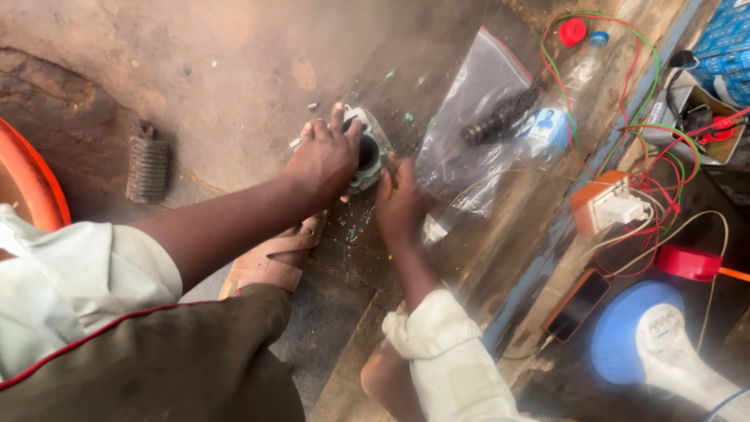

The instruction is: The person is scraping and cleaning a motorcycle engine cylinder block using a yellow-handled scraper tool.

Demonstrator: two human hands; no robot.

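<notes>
Head view: a grey metal part on the dirt floor is clasped by the left hand; the right hand is closed beside it, its contents hidden.

A grey metal cylinder part lies on the dirt floor; a clear plastic zip bag just right; a ribbed metal footpeg well left.

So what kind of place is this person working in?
Probably an informal repair spot on bare ground: a metal part held on the dirt, loose wires and a bagged spare nearby.
</notes>
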